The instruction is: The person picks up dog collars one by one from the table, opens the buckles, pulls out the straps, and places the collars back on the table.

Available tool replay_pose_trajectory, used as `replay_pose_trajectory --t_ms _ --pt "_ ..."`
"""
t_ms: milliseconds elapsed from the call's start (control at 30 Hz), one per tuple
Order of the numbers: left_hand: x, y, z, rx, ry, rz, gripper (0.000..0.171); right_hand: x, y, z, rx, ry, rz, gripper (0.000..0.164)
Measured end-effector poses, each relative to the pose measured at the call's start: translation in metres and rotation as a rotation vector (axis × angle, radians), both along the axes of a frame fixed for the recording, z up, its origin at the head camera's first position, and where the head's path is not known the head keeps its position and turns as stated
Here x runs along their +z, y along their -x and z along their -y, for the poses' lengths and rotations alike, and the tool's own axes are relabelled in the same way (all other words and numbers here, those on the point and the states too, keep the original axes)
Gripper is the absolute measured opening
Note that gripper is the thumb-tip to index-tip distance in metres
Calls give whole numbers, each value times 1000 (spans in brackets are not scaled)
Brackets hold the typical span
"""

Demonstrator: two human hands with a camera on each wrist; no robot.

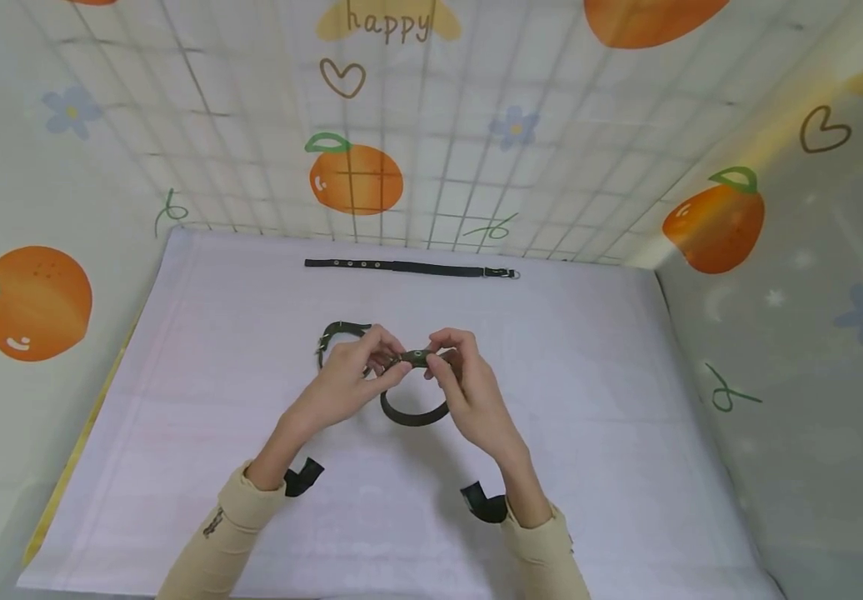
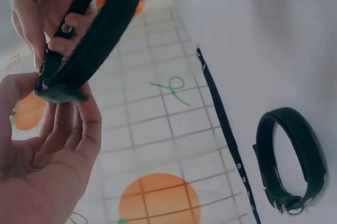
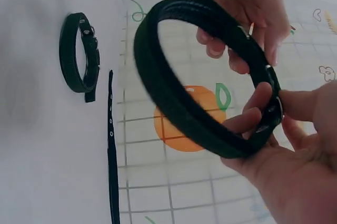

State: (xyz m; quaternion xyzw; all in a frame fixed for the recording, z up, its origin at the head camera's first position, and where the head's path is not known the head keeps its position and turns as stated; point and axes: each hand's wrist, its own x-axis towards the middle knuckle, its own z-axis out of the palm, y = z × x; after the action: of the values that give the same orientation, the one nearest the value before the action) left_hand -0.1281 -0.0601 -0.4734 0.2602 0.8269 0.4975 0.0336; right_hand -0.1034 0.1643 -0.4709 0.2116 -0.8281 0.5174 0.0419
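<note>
A dark collar with metal eyelets (image 1: 414, 417) is bent into a loop and held above the table between both hands. My left hand (image 1: 343, 375) pinches one side of its fastening part, and my right hand (image 1: 476, 398) pinches the other side close by. In the right wrist view the looped collar (image 3: 174, 103) shows a padded band and metal fittings; fingers partly cover the fastening. Just left of the hands, a second looped collar (image 1: 336, 328) rests on the table, partly hidden by my left hand in the head view; its buckle and ring (image 2: 290, 208) show in the left wrist view.
A third collar (image 1: 431, 268) lies stretched straight near the table's back edge, with its ring end at the right. White cloth (image 1: 589, 400) covers the table. Behind stands a wire grid (image 1: 461, 183) before a patterned curtain with oranges.
</note>
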Motion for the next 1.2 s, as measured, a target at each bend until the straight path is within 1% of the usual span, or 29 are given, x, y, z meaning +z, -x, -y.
replay_pose_trajectory --t_ms 100,167,300,367,433,500,567,700,800,900,1067,1133,1200 --pt "1 1 -2 20 -34 2 17 -1 -1 5 4 80 7 26" --pt "2 1 -3 45 -46 18 16 -2 -1 10 1 124 11 26" --pt "3 -1 -6 83 -52 72 13 -6 -3 19 -52 189 45 25" --pt "5 -2 -7 80 -66 112 14 -8 -5 23 -87 188 62 25" --pt "7 -4 -7 66 -97 161 16 -8 -5 25 -113 166 60 24" --pt "8 -5 -7 63 -118 186 18 -8 -6 25 -128 121 34 24" --pt "8 -6 -6 70 -130 200 21 -6 -5 23 -123 73 -1 25" --pt "5 -6 -4 80 -106 147 24 -4 -4 17 -102 -25 -57 26" --pt "2 -7 -3 79 -98 116 24 -3 -4 14 -93 -51 -72 26" --pt "1 -8 -2 90 -77 66 24 -3 -4 14 -93 -17 -56 26" --pt "6 -9 -3 95 3 -64 25 -5 -6 17 -100 79 17 27" --pt "8 -9 -3 90 22 -86 26 -6 -6 18 -104 118 39 27" --pt "9 -9 -3 92 32 -90 27 -8 -6 18 -101 149 52 28"
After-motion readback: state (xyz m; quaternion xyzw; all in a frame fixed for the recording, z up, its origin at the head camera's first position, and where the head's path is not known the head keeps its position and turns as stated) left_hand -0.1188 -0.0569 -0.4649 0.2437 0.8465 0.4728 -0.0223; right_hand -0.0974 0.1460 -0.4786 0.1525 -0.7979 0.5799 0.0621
